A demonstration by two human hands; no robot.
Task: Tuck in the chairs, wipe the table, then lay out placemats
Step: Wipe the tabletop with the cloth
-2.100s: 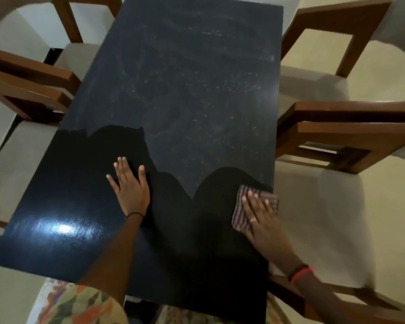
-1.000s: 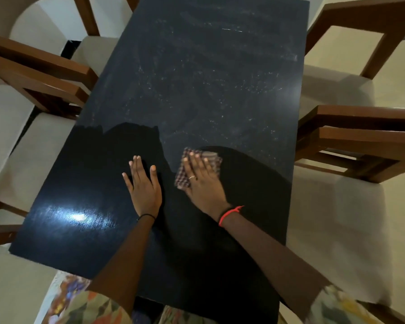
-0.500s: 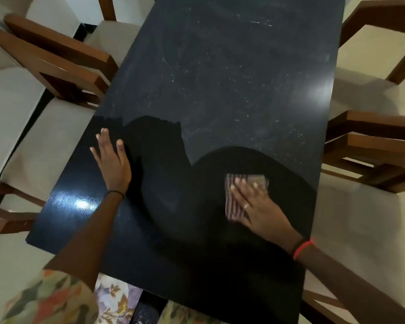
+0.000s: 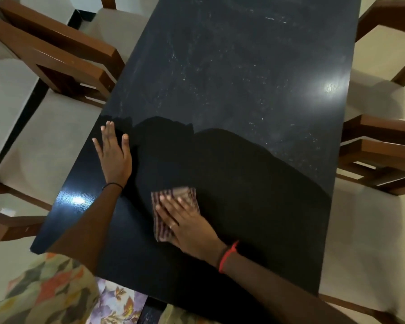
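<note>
A long black table [image 4: 232, 78] runs away from me, dusty and streaked on its far half, dark and glossy near me. My right hand [image 4: 187, 226] lies flat on a striped brown cloth [image 4: 173, 199], pressing it onto the near middle of the tabletop. My left hand [image 4: 114, 155] rests flat on the table with fingers spread, near the left edge and apart from the cloth. Wooden chairs with beige seats stand along both long sides: chairs on the left [image 4: 56, 57] and chairs on the right [image 4: 381, 146]. No placemats are in view.
The chair seats [image 4: 45, 141] on the left sit partly under the table edge. A pale floor [image 4: 402, 230] shows on the right. Two lamp glares reflect on the tabletop. My patterned sleeve and clothing fill the bottom left corner.
My right hand has slid the cloth leftward and nearer to me across the table. My left hand stays flat near the left edge. The view has shifted slightly.
</note>
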